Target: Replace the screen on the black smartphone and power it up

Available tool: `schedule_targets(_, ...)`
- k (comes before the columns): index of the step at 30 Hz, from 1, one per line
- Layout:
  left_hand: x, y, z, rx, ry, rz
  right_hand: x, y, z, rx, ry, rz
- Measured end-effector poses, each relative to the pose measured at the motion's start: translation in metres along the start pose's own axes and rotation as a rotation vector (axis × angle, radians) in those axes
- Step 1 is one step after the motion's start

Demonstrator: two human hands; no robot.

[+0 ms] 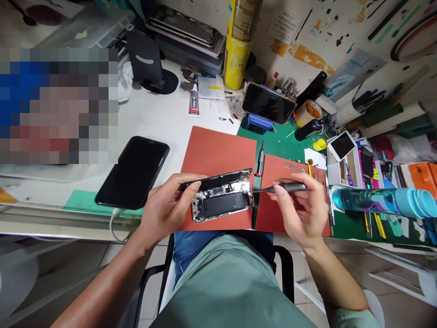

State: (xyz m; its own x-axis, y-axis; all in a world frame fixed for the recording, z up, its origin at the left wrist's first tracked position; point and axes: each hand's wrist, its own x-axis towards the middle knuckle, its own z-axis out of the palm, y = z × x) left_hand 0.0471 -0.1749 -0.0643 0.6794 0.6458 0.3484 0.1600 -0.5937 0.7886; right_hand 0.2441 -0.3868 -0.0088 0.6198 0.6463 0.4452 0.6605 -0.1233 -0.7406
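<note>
An opened phone (223,205) lies on a reddish-brown mat (218,148), its battery and inner parts showing. Its screen panel (218,179) is tilted up along the far side. My left hand (172,200) pinches that panel at its left end between thumb and fingers. In my right hand (302,205) is a black-handled thin tool (290,187), held between thumb and fingers, its tip pointing left at the right end of the opened phone. Whether the tip touches the phone, I cannot tell. A screwdriver (261,159) rests beyond, between two mats.
A large black phone (133,173) with a white cable lies left. Behind stand a phone on a blue holder (259,125), a yellow can (235,64) and a black stand (145,59). A blue bottle (382,202) lies at right, near a white box (355,168) of tools.
</note>
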Motion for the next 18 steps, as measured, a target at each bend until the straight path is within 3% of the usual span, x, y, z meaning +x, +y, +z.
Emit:
schedule_targets(5, -0.004, -0.002, -0.003, 0.044, 0.014, -0.053, 0.014, 0.004, 0.026, 0.036, -0.069, -0.137)
schedule_targets(10, -0.009, -0.011, -0.004, -0.008, 0.036, -0.054, 0.023, 0.004, 0.031, -0.005, -0.091, -0.229)
schedule_targets(18, -0.008, -0.017, -0.001, -0.018, 0.107, 0.033, 0.030, 0.008, 0.037, 0.003, -0.109, -0.259)
